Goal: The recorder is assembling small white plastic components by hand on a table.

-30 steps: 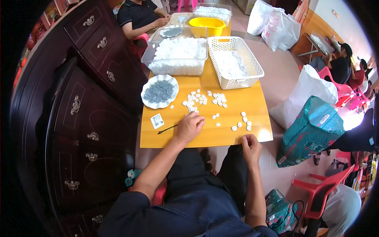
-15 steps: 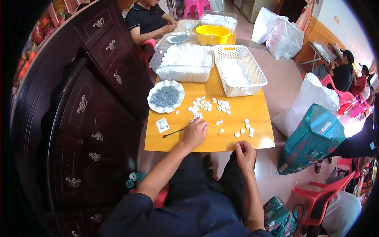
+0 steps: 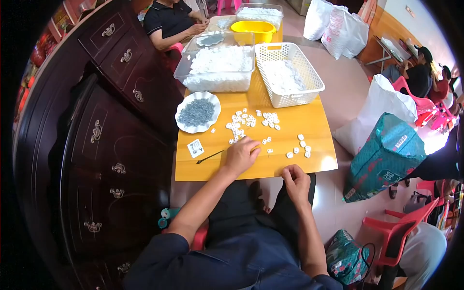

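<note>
Small white two-holed plastic pieces lie scattered over the wooden table. My left hand rests low over the table at the near end of this scatter, fingers curled and their tips partly hidden. By the table's front edge, my right hand has thumb and forefinger pinched together; anything between them is too small to make out. Several rounded white pieces sit apart, beyond my right hand. A thin black stick-like tool lies left of my left hand, near a white printed square card.
A scalloped white plate of small grey parts stands at the left. Behind are a clear bin of white pieces, a white basket and a yellow tub. A dark cabinet flanks the left; a green bag stands right. Another person sits far left.
The view has tilted slightly, moving the table upward in it. My left hand has shifted a little right over the table; my right hand, still pinched, has moved slightly left.
</note>
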Demonstrator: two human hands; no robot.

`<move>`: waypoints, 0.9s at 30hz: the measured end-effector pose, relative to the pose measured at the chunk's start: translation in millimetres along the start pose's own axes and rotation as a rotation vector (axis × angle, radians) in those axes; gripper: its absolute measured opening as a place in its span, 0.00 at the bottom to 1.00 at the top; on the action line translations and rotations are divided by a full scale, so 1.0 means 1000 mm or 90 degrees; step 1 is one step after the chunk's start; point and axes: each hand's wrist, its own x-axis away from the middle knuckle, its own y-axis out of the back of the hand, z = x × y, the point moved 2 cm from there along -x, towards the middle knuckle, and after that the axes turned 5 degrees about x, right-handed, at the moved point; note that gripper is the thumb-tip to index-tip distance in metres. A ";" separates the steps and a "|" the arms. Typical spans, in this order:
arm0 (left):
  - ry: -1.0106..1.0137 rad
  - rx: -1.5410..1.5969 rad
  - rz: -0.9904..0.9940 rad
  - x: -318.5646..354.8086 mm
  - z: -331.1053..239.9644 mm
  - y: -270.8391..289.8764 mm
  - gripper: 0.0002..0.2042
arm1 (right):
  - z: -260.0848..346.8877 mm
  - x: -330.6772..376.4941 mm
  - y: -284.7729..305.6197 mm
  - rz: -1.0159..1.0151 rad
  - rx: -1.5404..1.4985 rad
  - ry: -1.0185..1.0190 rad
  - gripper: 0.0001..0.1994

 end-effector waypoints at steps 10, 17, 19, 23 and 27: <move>-0.053 -0.101 0.065 -0.004 0.003 -0.011 0.06 | 0.017 -0.008 -0.002 0.007 0.039 0.035 0.07; 0.015 0.105 0.009 0.019 0.013 0.010 0.04 | 0.034 -0.038 -0.011 -0.013 0.133 0.128 0.04; 0.029 0.152 0.013 0.030 0.011 0.014 0.04 | 0.036 -0.051 -0.018 -0.019 0.189 0.230 0.03; 0.102 0.246 0.016 0.055 0.006 0.019 0.02 | 0.038 -0.071 -0.032 0.011 0.255 0.293 0.03; 0.140 0.338 0.015 0.070 0.008 0.024 0.03 | 0.037 -0.080 -0.042 0.055 0.282 0.309 0.04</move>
